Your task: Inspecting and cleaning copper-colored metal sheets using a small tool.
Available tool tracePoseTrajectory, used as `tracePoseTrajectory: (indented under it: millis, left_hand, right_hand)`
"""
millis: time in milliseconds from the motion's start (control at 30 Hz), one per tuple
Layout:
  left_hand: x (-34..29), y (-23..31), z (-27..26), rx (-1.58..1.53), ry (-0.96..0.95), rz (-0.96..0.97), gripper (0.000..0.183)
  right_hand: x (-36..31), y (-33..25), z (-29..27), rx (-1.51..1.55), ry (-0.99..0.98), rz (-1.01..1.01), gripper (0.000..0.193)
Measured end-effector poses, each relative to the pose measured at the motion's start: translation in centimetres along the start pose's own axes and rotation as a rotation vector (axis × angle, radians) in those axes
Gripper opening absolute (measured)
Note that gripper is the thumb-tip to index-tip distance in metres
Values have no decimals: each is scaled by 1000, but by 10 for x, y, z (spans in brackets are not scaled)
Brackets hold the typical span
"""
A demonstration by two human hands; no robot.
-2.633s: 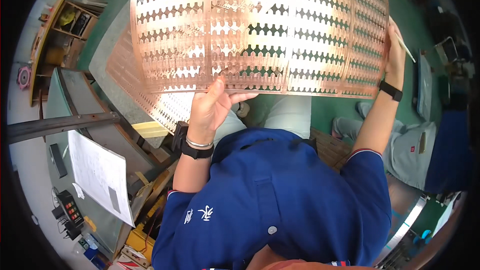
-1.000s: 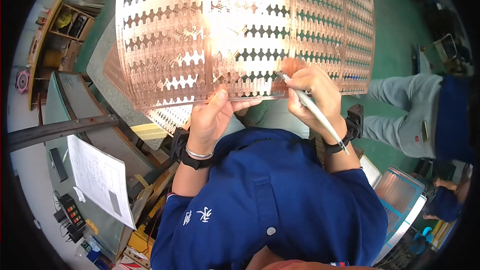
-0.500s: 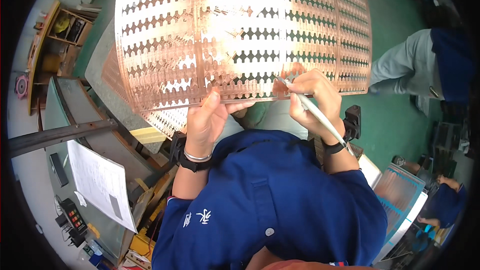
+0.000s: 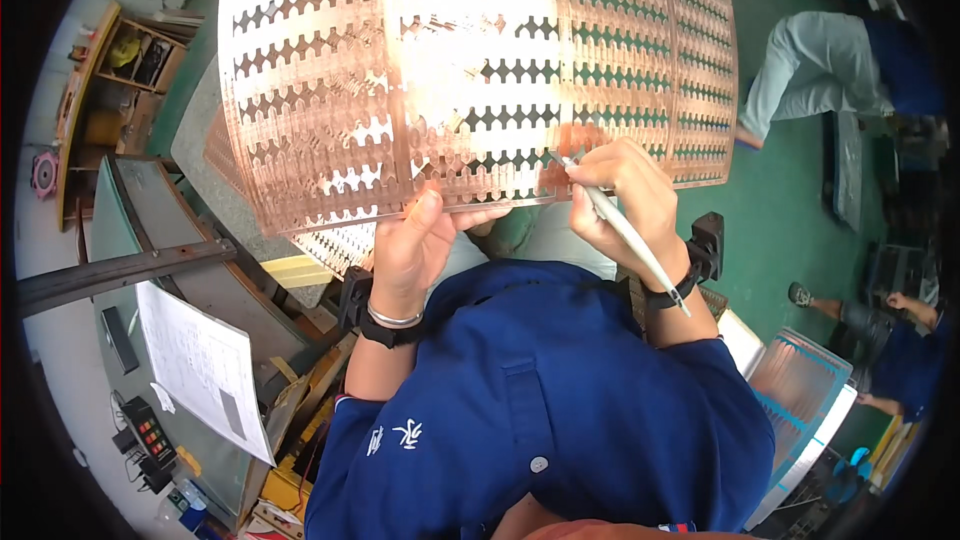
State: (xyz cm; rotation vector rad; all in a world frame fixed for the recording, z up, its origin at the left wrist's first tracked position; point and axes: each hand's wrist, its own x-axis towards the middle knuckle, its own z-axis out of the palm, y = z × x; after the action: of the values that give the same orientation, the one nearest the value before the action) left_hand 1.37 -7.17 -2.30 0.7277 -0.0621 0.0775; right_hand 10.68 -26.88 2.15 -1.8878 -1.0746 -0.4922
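A large thin copper-coloured sheet [image 4: 470, 60] punched with rows of notched slots is held up in front of me. My left hand [image 4: 420, 245] grips its lower edge with the thumb on the near face. My right hand [image 4: 625, 195] pinches a slim white pen-like tool [image 4: 625, 230], its tip touching the sheet's lower edge just right of centre. Both wrists wear black bands. I wear a blue work shirt.
A grey workbench [image 4: 190, 280] with a paper sheet [image 4: 200, 365] and a small button box [image 4: 150, 435] lies at the left. A wooden shelf [image 4: 110, 70] stands at the upper left. People in blue crouch on the green floor [image 4: 780, 210] at the right.
My right hand came in from the sheet's right edge to its lower edge and set the tool tip there. The person at the right moved farther away.
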Motion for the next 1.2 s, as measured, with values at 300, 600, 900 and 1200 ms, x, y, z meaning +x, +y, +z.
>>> tracePoseTrajectory:
  millis: [300, 600, 900, 1200]
  left_hand:
    - [1, -3, 4, -8, 11, -2, 34]
    - [2, -1, 1, 40, 21, 11, 41]
    - [3, 0, 3, -17, 55, 33, 39]
    - [-1, -2, 1, -67, 17, 47, 22]
  right_hand:
    - [-5, 4, 3, -163, -28, -112, 29]
    - [-12, -1, 2, 162, -35, 45, 26]
    - [-21, -5, 6, 277, -67, 212, 20]
    - [-5, -11, -8, 130, -212, 55, 24]
